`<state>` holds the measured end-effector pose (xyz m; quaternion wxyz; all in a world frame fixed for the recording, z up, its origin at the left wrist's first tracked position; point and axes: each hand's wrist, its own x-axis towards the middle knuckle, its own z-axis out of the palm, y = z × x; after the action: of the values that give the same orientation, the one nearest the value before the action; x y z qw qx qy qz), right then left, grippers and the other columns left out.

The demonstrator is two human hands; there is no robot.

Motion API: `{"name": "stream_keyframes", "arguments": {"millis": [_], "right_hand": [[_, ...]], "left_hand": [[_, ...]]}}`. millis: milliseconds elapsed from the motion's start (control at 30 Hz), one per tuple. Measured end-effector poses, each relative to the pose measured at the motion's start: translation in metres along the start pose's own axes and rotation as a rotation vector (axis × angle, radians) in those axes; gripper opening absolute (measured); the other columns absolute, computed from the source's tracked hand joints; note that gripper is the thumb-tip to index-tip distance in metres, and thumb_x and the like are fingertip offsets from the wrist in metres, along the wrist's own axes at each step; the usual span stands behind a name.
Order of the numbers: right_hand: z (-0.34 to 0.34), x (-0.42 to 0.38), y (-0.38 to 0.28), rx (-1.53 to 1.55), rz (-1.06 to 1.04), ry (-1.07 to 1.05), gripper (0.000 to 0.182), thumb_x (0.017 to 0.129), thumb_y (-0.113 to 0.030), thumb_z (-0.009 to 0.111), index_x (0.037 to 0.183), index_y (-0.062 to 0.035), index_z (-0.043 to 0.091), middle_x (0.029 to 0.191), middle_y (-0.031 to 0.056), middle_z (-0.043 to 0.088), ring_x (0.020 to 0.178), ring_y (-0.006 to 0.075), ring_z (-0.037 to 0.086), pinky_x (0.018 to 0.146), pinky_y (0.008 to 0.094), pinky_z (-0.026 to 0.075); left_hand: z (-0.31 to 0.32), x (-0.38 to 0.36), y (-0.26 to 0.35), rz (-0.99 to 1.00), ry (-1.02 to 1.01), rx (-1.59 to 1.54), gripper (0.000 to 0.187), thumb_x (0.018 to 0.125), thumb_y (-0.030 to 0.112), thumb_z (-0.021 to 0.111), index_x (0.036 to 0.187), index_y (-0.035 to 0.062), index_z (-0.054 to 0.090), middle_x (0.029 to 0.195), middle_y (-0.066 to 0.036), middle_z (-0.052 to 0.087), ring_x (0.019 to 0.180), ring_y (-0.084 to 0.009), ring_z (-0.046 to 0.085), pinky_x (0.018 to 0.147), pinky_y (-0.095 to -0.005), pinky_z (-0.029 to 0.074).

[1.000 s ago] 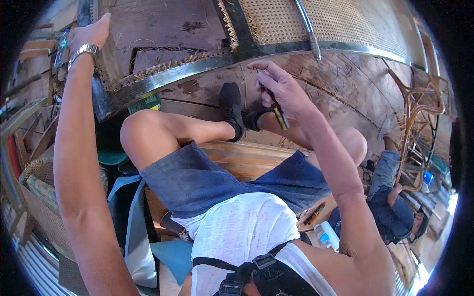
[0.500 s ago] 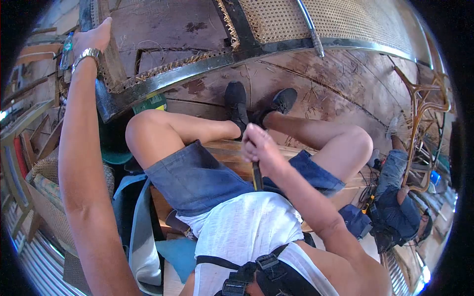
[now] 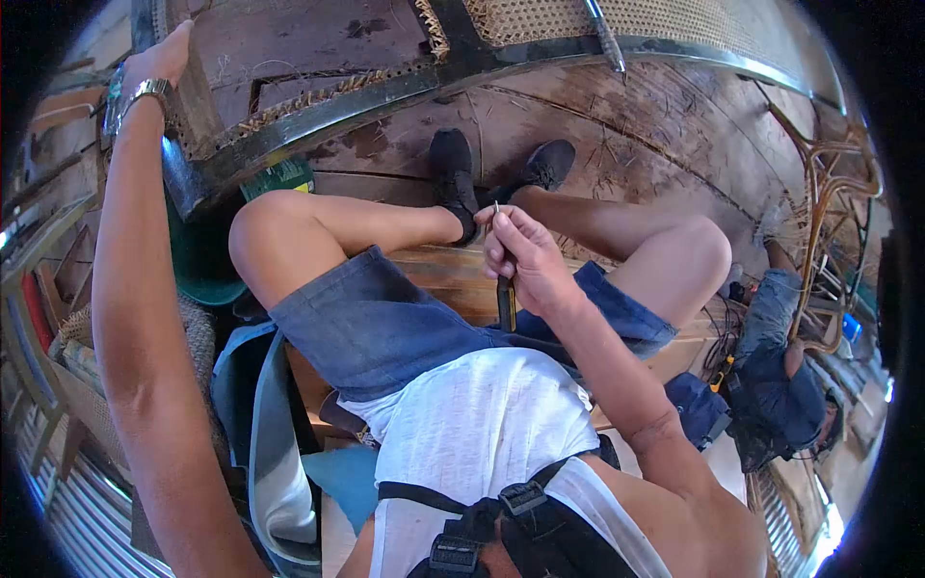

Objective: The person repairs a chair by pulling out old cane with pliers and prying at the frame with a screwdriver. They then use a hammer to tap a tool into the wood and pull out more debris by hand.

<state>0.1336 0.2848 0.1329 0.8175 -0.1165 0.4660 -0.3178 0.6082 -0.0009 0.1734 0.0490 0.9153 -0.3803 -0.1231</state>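
Observation:
At the upper left, my left hand (image 3: 162,64) has its fingers wrapped over the side rail of a dark wooden furniture frame (image 3: 371,102). Frayed cane ends line the inner edge of this open section, and woven cane webbing (image 3: 549,21) fills the section to its right. Above my lap, my right hand (image 3: 530,252) is closed around a slim black-and-yellow handled tool (image 3: 506,306). A thin metal tip shows above the fingers, near the thumb; the middle of the tool is hidden in my grip.
A metal rod (image 3: 605,37) lies across the cane panel. Beside my left knee stands a green bucket (image 3: 214,285). A bentwood chair frame (image 3: 817,207) and another person (image 3: 785,395) are at the right. Cane scraps litter the wooden floor (image 3: 641,130).
My right hand has turned and slowed, so the tool's tip now shows above the fingers. My left hand keeps its hold; it and the frame appear slightly farther up and left.

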Motion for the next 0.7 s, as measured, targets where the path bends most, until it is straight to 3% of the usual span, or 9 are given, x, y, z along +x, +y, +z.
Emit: {"name": "stream_keyframes", "arguments": {"millis": [133, 400, 533, 567, 700], "right_hand": [[-0.002, 0.004, -0.007, -0.004, -0.039, 0.001, 0.024, 0.110, -0.029, 0.054, 0.117, -0.0079, 0.062, 0.076, -0.0034, 0.051, 0.059, 0.0043, 0.041, 0.062, 0.0242, 0.044], [-0.003, 0.011, -0.007, -0.053, -0.061, -0.008, 0.022, 0.109, -0.028, 0.057, 0.115, -0.0079, 0.063, 0.077, -0.0029, 0.052, 0.060, 0.0062, 0.044, 0.063, 0.0252, 0.047], [-0.018, -0.001, 0.030, -0.115, 0.222, 0.270, 0.024, 0.108, -0.028, 0.055, 0.118, -0.0062, 0.058, 0.081, 0.0019, 0.056, 0.064, 0.0116, 0.055, 0.059, 0.0315, 0.055], [-0.031, -0.006, 0.049, -0.120, 0.243, 0.203, 0.026, 0.108, -0.028, 0.055, 0.121, -0.0058, 0.056, 0.084, 0.0037, 0.058, 0.068, 0.0133, 0.059, 0.059, 0.0321, 0.056], [-0.029, -0.034, 0.060, -0.367, 0.374, 0.088, 0.030, 0.109, -0.031, 0.054, 0.125, -0.0049, 0.055, 0.085, 0.0037, 0.057, 0.067, 0.0119, 0.057, 0.058, 0.0293, 0.052]], "left_hand": [[0.013, 0.020, -0.006, -0.007, 0.154, 0.037, 0.127, 0.071, 0.083, 0.066, 0.149, -0.0144, 0.042, 0.153, -0.028, 0.049, 0.141, -0.0378, 0.050, 0.117, -0.0429, 0.038], [0.006, 0.002, -0.001, 0.029, 0.170, 0.042, 0.126, 0.069, 0.082, 0.069, 0.147, -0.0134, 0.044, 0.153, -0.029, 0.048, 0.142, -0.0379, 0.050, 0.118, -0.0438, 0.038], [0.015, 0.007, -0.007, 0.056, 0.262, 0.072, 0.127, 0.069, 0.080, 0.070, 0.149, -0.0144, 0.040, 0.146, -0.030, 0.055, 0.137, -0.0376, 0.054, 0.116, -0.0437, 0.040], [0.014, 0.007, -0.006, 0.047, 0.274, 0.075, 0.127, 0.069, 0.080, 0.070, 0.149, -0.0144, 0.040, 0.146, -0.030, 0.055, 0.137, -0.0376, 0.054, 0.116, -0.0437, 0.040], [0.019, 0.010, -0.006, -0.056, 0.184, 0.074, 0.132, 0.070, 0.080, 0.069, 0.151, -0.0168, 0.031, 0.133, -0.030, 0.063, 0.129, -0.0370, 0.060, 0.111, -0.0448, 0.043]]}}
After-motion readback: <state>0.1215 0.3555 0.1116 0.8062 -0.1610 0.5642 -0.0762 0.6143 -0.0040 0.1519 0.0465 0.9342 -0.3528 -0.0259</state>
